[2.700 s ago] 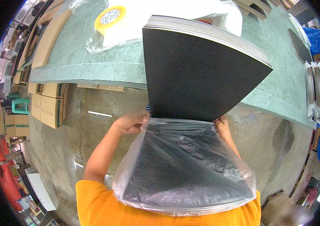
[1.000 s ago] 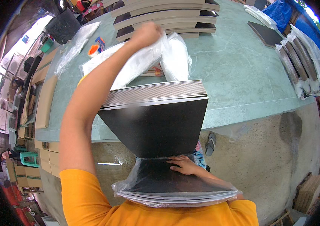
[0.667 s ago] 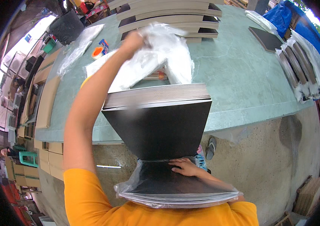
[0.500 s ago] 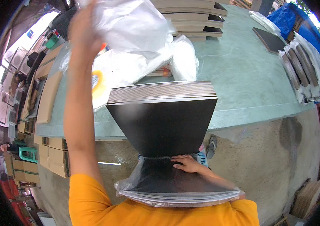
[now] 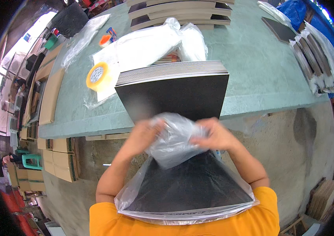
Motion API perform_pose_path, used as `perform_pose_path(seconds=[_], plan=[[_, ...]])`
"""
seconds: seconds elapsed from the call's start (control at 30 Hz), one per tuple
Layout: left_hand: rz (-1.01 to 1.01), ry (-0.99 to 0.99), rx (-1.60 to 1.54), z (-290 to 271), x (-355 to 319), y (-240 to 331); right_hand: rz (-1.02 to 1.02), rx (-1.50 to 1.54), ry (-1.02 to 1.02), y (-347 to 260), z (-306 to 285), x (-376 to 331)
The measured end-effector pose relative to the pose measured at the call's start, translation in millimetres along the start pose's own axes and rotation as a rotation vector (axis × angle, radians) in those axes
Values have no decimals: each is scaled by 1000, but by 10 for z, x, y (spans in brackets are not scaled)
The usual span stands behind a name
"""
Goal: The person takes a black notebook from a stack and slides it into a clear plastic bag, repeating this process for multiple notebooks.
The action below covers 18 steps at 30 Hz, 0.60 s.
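Plastic bag (image 5: 171,145), clear and crumpled, hung bunched between left hand (image 5: 141,135) and right hand (image 5: 218,135); fingers of both were closed on it, though blur hid their exact placement. Bag too rumpled to give a long axis; the line from hand to hand ran crosswise, left to right, both hands about level. Just beyond the grip, toward the green table (image 5: 261,84), a thick stack of black boards (image 5: 174,94) stood on edge, bare, pale edges uppermost. Its top edge ran nearly along that same hand-to-hand line; neither hand looked clearly nearer to it. On the near side of the grip, by the orange shirt (image 5: 106,218), was a wrapped stack (image 5: 190,185), black under clear plastic. Whether bag and wrapped stack touched could not be told. Farther off, left of the grip: tape roll (image 5: 97,76), yellowish, on white plastic sheets (image 5: 147,47). Far right of the grip: bagged bundles (image 5: 316,59), side by side.
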<state>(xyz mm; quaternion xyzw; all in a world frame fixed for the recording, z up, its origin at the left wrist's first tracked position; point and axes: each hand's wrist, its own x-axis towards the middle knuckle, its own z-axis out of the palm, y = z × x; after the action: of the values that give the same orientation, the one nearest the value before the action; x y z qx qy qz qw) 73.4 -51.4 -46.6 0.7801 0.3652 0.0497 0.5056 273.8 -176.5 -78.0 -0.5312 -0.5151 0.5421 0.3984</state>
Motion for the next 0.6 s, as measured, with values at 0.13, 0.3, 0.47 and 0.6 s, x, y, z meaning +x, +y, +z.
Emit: perform_pose_path(seconds=[0.13, 0.3, 0.47, 0.6], plan=[[-27, 327, -619, -102, -12, -325, -110, 829, 92, 128, -106, -2], [-7, 377, -750, -77, -15, -426, 54, 470, 133, 265, 14, -3], [221, 730, 213, -139, -220, 0, 127, 372, 194, 237, -60, -23], [353, 151, 106, 129, -215, 451, -73, 544, 114, 60, 165, 91]])
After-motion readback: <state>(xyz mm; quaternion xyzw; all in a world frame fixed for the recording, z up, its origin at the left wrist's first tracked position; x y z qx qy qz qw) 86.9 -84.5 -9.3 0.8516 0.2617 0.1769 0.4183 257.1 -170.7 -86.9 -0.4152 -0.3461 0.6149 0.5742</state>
